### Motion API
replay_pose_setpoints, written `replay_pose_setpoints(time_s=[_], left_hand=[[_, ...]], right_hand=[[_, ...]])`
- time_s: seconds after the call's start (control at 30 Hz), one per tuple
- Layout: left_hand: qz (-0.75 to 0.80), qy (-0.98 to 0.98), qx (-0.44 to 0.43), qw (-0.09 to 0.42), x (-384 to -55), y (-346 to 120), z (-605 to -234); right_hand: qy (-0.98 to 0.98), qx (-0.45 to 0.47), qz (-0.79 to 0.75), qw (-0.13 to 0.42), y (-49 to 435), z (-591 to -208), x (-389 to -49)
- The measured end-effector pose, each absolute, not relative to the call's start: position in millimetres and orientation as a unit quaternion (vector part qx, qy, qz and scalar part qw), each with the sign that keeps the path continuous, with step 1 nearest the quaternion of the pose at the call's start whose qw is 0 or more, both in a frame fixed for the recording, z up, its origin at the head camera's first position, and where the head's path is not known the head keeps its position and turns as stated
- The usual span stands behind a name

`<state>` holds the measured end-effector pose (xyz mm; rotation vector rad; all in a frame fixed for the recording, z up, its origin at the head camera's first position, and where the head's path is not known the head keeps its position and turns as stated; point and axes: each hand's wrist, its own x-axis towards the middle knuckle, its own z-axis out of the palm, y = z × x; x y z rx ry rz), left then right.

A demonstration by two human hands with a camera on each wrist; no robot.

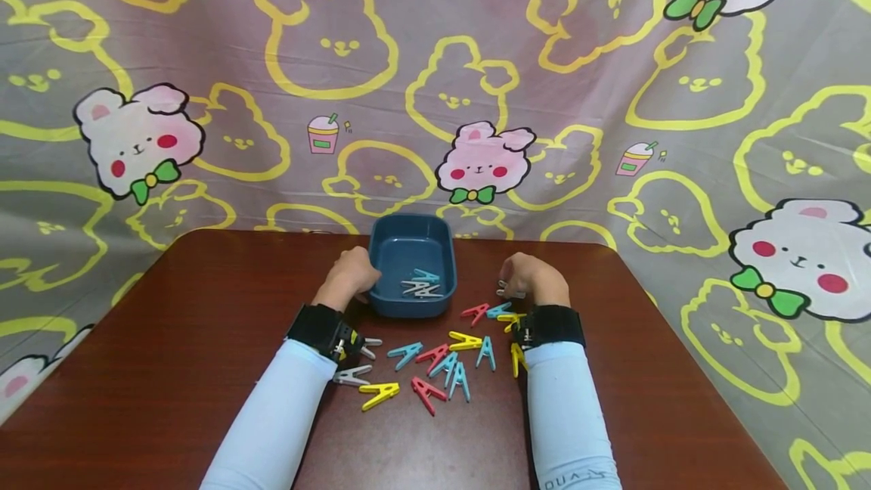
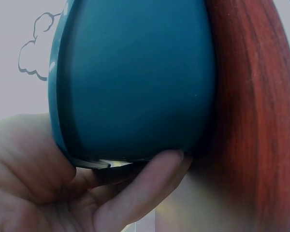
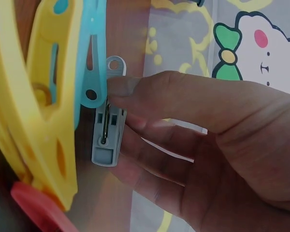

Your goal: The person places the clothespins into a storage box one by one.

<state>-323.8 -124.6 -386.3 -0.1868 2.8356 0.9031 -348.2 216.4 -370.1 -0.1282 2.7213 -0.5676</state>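
Note:
My left hand (image 1: 351,274) grips the left side of a dark blue plastic basin (image 1: 412,308), its fingers bent at the wall in the left wrist view. Inside the basin lie a blue clothespin (image 1: 426,276) and a few grey clothespins (image 1: 423,291), near the front end. To the right of the basin, my right hand (image 1: 536,278) pinches a grey clothespin (image 3: 105,140) between thumb and fingers, close over the table. Beside it in the right wrist view are a blue clothespin (image 3: 93,58) and yellow clothespins (image 3: 63,121).
In front of the basin several clothespins are scattered, among them a red one (image 1: 428,393), a yellow one (image 1: 379,395), a blue one (image 1: 459,382) and a grey one (image 1: 352,376). A patterned cloth (image 1: 381,119) hangs behind the dark wooden table (image 1: 204,308).

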Motion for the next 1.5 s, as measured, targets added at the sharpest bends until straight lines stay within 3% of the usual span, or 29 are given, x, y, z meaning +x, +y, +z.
replay_pose_setpoints(time_s=[0.6,0.73,1.0,1.3,1.37,1.5], left_hand=[[0.311,0.943,-0.07,0.1,-350.3,-132.7,-405.6],[0.317,0.94,-0.073,0.1,-341.6,-130.4,-397.7],[0.32,0.94,-0.07,0.091,-329.4,-127.9,-387.1],[0.324,0.938,-0.061,0.105,-352.8,-134.2,-408.1],[0.323,0.938,-0.068,0.11,-350.0,-131.8,-403.2],[0.32,0.939,-0.062,0.109,-374.7,-140.0,-429.6]], right_hand=[[0.968,-0.065,-0.188,0.153,214.2,-370.0,-350.9],[0.97,-0.084,-0.184,0.131,212.4,-368.1,-349.9],[0.973,-0.12,-0.189,0.045,181.6,-353.6,-342.4],[0.969,-0.149,-0.132,-0.149,127.6,-346.3,-339.0],[0.962,-0.164,-0.136,-0.169,119.7,-347.1,-338.6],[0.956,-0.2,-0.137,-0.166,108.3,-350.4,-338.2]])
